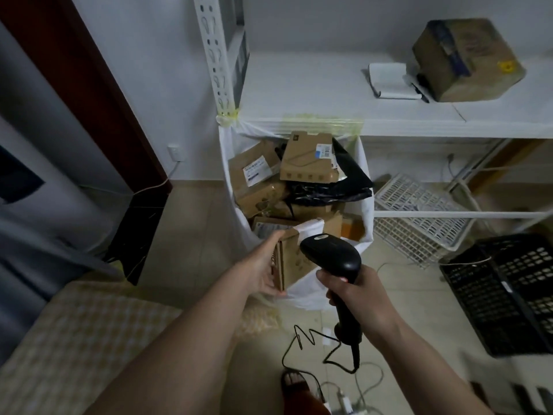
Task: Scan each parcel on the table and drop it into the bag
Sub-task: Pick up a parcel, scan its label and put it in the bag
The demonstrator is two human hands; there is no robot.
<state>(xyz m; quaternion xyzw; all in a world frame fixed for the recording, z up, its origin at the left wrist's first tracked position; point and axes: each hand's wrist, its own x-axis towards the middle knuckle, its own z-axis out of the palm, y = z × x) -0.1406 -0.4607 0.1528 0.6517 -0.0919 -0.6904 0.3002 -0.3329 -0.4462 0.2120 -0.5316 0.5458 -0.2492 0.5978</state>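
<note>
Left hand (pixel 263 265) grips a small cardboard parcel (pixel 291 259) at the near rim of the white bag (pixel 366 205) — right hand (pixel 356 298) wraps the scanner (pixel 332 256) handle, head just beside the parcel. Advisable: carry the parcel past the rim before releasing it.

Open floor (pixel 191 235) left of the white bag (pixel 366 187), between bag and dark doorframe (pixel 89 94). Bag mouth crowded with cardboard boxes (pixel 308 160) and black plastic wrap (pixel 344 178), heaped near the rim; little room left above the pile. Near rim blocked by a small carton (pixel 294 259) held in the left hand (pixel 263 269) and by the scanner (pixel 332 256) gripped in the right hand (pixel 356 298). Shelf edge (pixel 389 124) overhanging the far rim. White basket (pixel 419 217) and black crate (pixel 508 295) closing the right side. Loose cable (pixel 308 348) across the floor below.
</note>
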